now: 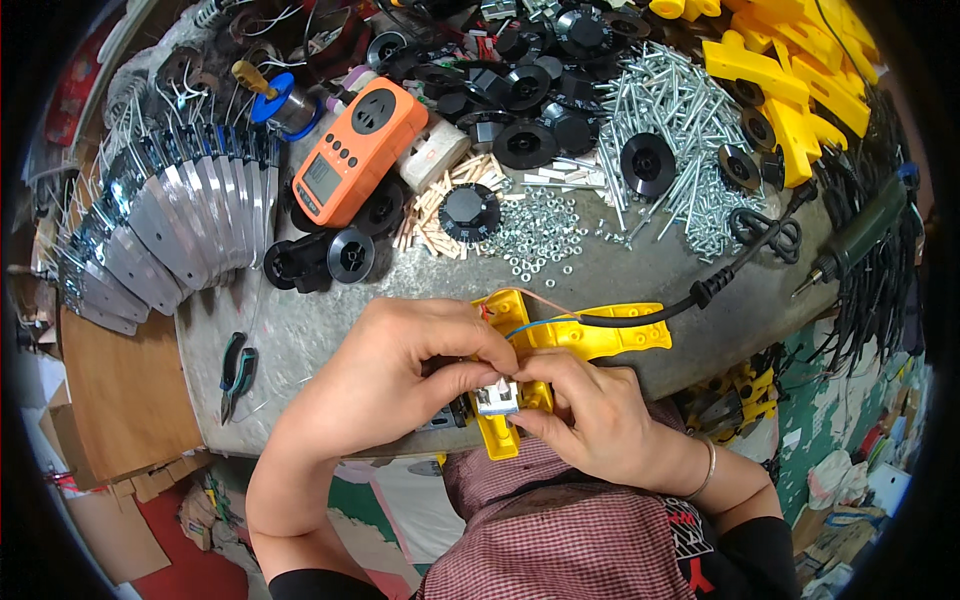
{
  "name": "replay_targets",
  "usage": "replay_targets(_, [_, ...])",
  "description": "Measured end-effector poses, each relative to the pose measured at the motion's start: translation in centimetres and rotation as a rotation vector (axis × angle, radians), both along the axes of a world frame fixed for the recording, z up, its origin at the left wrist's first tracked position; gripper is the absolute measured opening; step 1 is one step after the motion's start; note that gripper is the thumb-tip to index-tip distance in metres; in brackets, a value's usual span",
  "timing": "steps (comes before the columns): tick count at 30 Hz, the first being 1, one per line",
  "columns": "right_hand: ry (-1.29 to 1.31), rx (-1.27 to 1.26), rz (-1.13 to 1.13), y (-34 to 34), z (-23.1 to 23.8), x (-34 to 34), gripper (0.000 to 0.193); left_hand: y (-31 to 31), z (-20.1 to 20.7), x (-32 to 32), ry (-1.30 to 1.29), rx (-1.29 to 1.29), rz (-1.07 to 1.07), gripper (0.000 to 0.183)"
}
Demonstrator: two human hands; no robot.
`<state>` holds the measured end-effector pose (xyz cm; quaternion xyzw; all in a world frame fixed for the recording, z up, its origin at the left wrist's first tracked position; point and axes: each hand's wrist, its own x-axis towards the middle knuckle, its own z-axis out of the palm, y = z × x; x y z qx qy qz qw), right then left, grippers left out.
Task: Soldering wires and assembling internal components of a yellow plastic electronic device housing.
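A small white block [497,399] with metal contacts and a blue lower edge is held between both hands, over a yellow plastic tool housing half [625,330]. My left hand [420,350] pinches at its upper left, thumb and forefinger closed on it. On its right side, my right hand [605,415] grips it with thumb below and fingers above. A black power cord [640,321] lies over the housing, and its blue wire [535,325] and brown wire [540,298] run toward my fingers. My fingertips partly hide the block and the wire ends.
Beyond my hands lie hex nuts [540,235], screws [665,120], wooden-coloured pegs [430,215], black dials [525,145] and an orange plug-in meter [360,150]. Metal blades [170,230] fan out at left, near pliers [238,375]. A green screwdriver-like tool [860,235] and yellow housings [790,80] are at right.
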<state>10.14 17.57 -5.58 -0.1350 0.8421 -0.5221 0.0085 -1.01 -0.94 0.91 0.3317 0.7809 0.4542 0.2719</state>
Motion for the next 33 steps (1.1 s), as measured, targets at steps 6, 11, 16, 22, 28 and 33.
replay_targets(6, [0.003, 0.004, 0.002, 0.1, -0.2, 0.0, 0.034, 0.3, 0.7, 0.0, 0.009, -0.093, -0.079, 0.012])
replay_targets(11, [0.018, -0.031, 0.001, 0.1, -0.2, -0.2, 0.033, 0.1, 0.1, -0.2, 0.095, -0.045, -0.019, 0.012])
replay_targets(16, [0.022, -0.020, 0.009, 0.2, -0.2, -0.2, 0.031, 0.4, 0.5, 0.2, 0.025, -0.077, -0.026, 0.011])
replay_targets(22, [0.030, -0.022, 0.011, 0.2, -0.3, -0.2, 0.032, 0.0, 0.5, 0.9, 0.119, -0.099, -0.029, 0.012])
replay_targets(28, [0.044, -0.028, -0.005, -0.1, -0.6, 0.1, 0.035, -2.7, -0.6, -1.2, -0.018, 0.036, 0.099, 0.013])
replay_targets(33, [0.032, -0.037, -0.002, 0.1, -0.7, 0.0, 0.035, -2.1, -1.0, -2.2, -0.015, 0.062, -0.136, 0.011])
